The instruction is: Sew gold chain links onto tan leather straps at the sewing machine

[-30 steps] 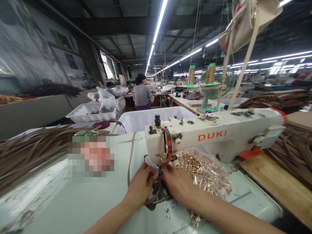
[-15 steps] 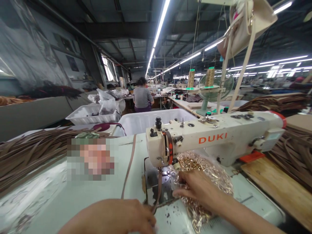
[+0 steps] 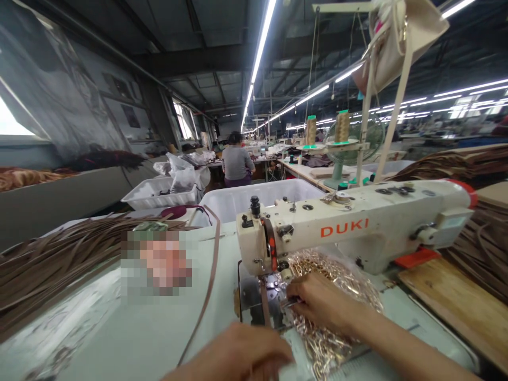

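A narrow brown strap (image 3: 265, 306) runs under the needle area of a white sewing machine (image 3: 345, 227). My left hand (image 3: 248, 352), somewhat blurred, is curled over the strap's near end in front of the machine. My right hand (image 3: 317, 301) is closed just right of the presser foot, with a small dark metallic thing at its fingertips that I cannot make out. It lies over a clear plastic bag of gold-coloured metal hardware (image 3: 337, 275) beneath the machine arm. Another length of brown strap (image 3: 213, 264) curves over the pale green table (image 3: 159, 333), left of the needle.
Bundles of brown straps (image 3: 59, 264) lie at the left, beside a pixelated patch. White plastic bins (image 3: 262, 193) stand behind the table. A wooden board (image 3: 444, 296) is at the right. Thread cones (image 3: 342, 127) and a light handbag (image 3: 413, 42) are above. A person (image 3: 237, 161) sits ahead.
My left hand has moved right, across the front of the needle plate. The long strap at left has shifted and bows more. My right hand stays near the presser foot, its fingers more closed.
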Tool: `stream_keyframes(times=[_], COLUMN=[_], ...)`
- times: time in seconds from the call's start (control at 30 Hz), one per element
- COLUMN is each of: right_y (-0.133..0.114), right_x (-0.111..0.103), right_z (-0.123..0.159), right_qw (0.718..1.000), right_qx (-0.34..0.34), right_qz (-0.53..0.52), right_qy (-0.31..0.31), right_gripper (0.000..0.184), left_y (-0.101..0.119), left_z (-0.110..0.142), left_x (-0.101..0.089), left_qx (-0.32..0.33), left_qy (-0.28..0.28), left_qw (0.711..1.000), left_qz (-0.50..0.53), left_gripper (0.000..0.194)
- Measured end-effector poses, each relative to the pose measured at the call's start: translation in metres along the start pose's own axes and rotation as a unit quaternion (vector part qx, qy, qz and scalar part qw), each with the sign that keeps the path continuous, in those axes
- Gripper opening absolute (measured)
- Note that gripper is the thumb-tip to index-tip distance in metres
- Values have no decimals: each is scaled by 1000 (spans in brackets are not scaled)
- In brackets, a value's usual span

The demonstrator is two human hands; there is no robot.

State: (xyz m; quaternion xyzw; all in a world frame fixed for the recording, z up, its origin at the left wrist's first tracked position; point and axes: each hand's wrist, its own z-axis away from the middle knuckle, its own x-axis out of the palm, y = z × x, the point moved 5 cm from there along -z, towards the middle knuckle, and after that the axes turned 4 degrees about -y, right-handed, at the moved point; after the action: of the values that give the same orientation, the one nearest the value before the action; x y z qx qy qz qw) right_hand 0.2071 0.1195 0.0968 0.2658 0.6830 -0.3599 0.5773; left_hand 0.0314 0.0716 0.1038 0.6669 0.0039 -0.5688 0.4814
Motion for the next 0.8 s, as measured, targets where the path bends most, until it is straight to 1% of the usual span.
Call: stream_keyframes(times=[0.07, 0.1, 0.13, 0.17, 0.23, 0.33, 0.43, 0.5, 0.67, 0.73, 0.8], right_y=[3, 4, 4, 5, 5, 4, 3, 4, 6, 7, 8], right_x=[0, 0, 0, 0, 2, 9, 17, 20, 27, 28, 29], right_z=[-4, -7, -9, -12, -17, -21, -22, -21, -21, -21, -21], right_qw=[1000, 1000, 1000, 1000, 1000, 1000, 1000, 1000, 1000, 1000, 1000], right_qx=[3, 6, 7, 6, 1, -8, -4, 5, 16, 20, 19], right_qz=[15, 20, 24, 25, 26, 25, 22, 24, 19, 9, 0], right_qy=[3, 4, 4, 5, 3, -4, 4, 8, -4, -11, -15], right_gripper=[13, 14, 15, 16, 17, 19, 21, 23, 25, 24, 23], left_y=[-22, -33, -43, -52, -64, -66, -56, -49, -41, -42, -46], left_z=[-12, -16, -21, -24, -28, -29, -33, -36, -40, -39, -39], left_x=[-9, -8, -3, 4, 20, 32, 35, 35, 32, 32, 34], left_qx=[-36, -44, -38, -22, 6, 18, 23, 20, -1, -1, 5], left_qy=[104, 138, 149, 145, 127, 97, 43, 17, 3, -7, -4], left_qw=[990, 980, 970, 963, 953, 947, 948, 948, 954, 956, 954], left_qz=[-86, -139, -187, -224, -273, -305, -314, -318, -299, -294, -300], left_gripper=[29, 28, 35, 46, 60, 66, 81, 88, 92, 94, 96])
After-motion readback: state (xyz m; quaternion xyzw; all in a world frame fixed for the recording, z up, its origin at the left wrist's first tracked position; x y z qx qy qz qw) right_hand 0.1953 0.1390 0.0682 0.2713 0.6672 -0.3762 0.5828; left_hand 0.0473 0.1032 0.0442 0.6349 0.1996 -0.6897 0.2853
